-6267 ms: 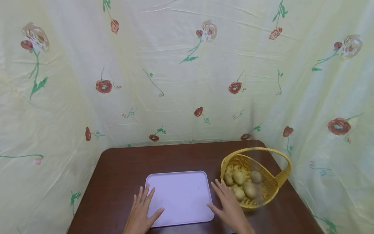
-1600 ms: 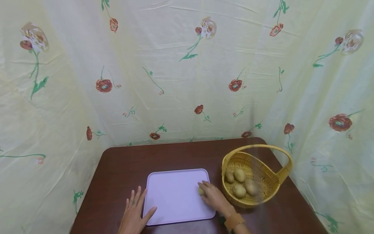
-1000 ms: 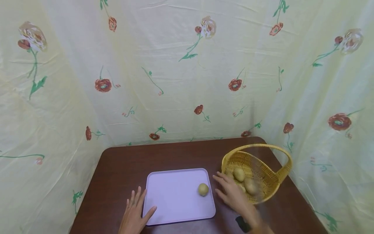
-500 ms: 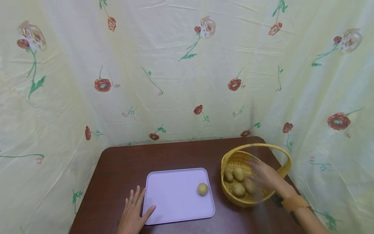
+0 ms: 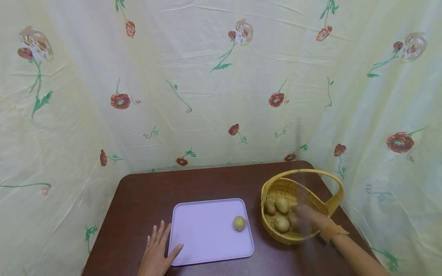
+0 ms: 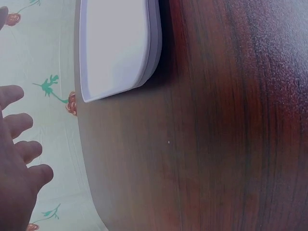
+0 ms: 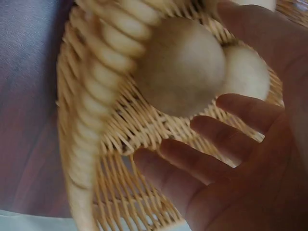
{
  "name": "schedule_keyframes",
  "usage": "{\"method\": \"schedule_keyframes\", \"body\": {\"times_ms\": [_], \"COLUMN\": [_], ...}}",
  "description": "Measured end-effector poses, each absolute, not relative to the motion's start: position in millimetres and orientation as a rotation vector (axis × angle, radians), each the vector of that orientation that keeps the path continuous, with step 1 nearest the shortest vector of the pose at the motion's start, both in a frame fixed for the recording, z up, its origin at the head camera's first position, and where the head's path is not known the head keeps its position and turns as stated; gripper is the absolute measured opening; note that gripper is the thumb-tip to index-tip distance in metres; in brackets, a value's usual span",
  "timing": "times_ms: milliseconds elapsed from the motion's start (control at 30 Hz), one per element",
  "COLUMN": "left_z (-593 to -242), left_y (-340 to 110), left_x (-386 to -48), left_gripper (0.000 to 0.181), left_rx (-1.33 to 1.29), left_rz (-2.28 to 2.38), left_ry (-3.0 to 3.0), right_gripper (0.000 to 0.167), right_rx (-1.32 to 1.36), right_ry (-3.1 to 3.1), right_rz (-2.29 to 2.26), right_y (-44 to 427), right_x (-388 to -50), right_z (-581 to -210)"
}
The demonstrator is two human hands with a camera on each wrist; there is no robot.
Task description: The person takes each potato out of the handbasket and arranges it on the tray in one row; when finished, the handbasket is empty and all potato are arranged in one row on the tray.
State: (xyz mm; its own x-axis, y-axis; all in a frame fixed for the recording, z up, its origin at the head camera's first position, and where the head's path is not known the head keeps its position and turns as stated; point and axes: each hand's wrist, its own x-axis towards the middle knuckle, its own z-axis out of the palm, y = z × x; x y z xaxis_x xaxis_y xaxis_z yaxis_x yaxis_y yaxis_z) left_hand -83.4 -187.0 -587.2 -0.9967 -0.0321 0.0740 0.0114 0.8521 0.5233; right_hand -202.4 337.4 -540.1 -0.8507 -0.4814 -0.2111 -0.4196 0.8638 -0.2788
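Observation:
My right hand (image 5: 306,215) reaches over the right side of a yellow wicker basket (image 5: 288,240). In the right wrist view its fingers (image 7: 231,137) are spread and nearly straight beside a brown potato (image 7: 182,67), not closed around it. Other potatoes (image 5: 282,224) lie on the basket's floor to the left of that hand. A single potato (image 5: 239,223) sits on the right part of a pale lilac tray (image 5: 207,234). My left hand (image 5: 157,251) lies with fingers extended at the tray's left edge; whether it touches the tray is unclear.
The dark brown wooden table (image 5: 193,186) has rounded far corners. A tall arched handle (image 5: 304,171) spans the basket near the table's right edge. A floral curtain (image 5: 207,96) hangs behind the table and along both sides.
One potato has gone from the basket to the tray, released by my right hand. That hand then moved right, and within the last half second lowered among the potatoes. My left hand stayed almost still.

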Motion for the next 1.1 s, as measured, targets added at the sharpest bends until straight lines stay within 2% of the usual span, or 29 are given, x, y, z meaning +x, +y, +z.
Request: {"method": "schedule_keyframes", "body": {"times_ms": [67,200,367,700,767,900,933,1000,1100], "left_z": [-587.1,-587.1,-587.0,-586.5,-586.1,-584.0,-583.6,-583.2,-583.9], "left_y": [-186.9,-187.0,-187.6,-187.8,-188.2,-189.2,-189.7,-190.9,-193.4], "left_x": [-83.5,-83.2,-82.5,-82.5,-81.9,-81.4,-81.3,-81.2,-80.8], "left_gripper": [0.083,0.084,0.085,0.085,0.085,0.086,0.087,0.087,0.086], "left_rx": [0.019,0.028,0.045,0.046,0.047,0.061,0.064,0.068,0.066], "left_rz": [-0.832,-0.83,-0.83,-0.841,-0.858,-0.867,-0.871,-0.869,-0.862], "left_ry": [-2.951,-2.966,-2.99,-2.99,-2.984,-2.995,-2.996,-3.001,-2.997], "right_gripper": [0.018,0.017,0.01,0.008,0.015,0.074,0.08,0.09,0.072], "right_rx": [-0.594,-0.456,-0.452,-0.436,-0.429,-0.516,-0.548,-0.644,-0.665], "right_ry": [2.766,2.761,2.727,2.716,2.717,2.728,2.751,2.845,3.015], "right_rz": [-0.314,-0.405,-0.459,-0.5,-0.539,-0.693,-0.72,-0.69,-0.612], "right_y": [337.1,337.7,335.8,333.5,335.5,345.2,347.7,350.4,343.2], "right_x": [-203.0,-203.3,-203.0,-206.3,-205.4,-198.6,-195.8,-190.8,-178.7], "right_z": [-549.3,-557.0,-554.7,-545.5,-538.8,-517.2,-510.6,-497.8,-476.5]}}
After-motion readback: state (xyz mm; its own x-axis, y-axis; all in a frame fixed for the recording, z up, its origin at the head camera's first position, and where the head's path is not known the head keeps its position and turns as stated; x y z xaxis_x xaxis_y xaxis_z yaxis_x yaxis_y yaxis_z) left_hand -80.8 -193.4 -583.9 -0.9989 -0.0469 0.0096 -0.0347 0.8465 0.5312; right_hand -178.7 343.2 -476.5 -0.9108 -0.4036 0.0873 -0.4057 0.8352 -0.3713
